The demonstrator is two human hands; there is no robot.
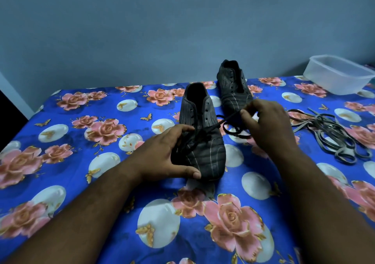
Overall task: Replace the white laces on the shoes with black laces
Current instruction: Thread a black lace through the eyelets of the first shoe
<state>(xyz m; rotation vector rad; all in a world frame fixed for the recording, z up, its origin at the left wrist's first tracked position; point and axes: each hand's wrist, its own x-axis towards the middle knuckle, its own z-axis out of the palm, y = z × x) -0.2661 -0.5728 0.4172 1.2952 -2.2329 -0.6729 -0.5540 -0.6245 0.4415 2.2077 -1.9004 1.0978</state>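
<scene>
On the flowered bed cover [85, 182] we have the near shoe [205, 152] steadied by our left hand [164, 158], its grip curled round the toe, while the far shoe [233, 85] stands behind, unlaced. Our right hand [269, 123] pinches the black lace [223, 121] end; we should draw it taut, evenly, before threading the next eyelet. The removed white laces [332, 134] lie heaped to the right, and the clear plastic tub [341, 81] beyond looks empty.

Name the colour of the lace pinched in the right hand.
Black lace, pinched by the right hand; head view.
</scene>
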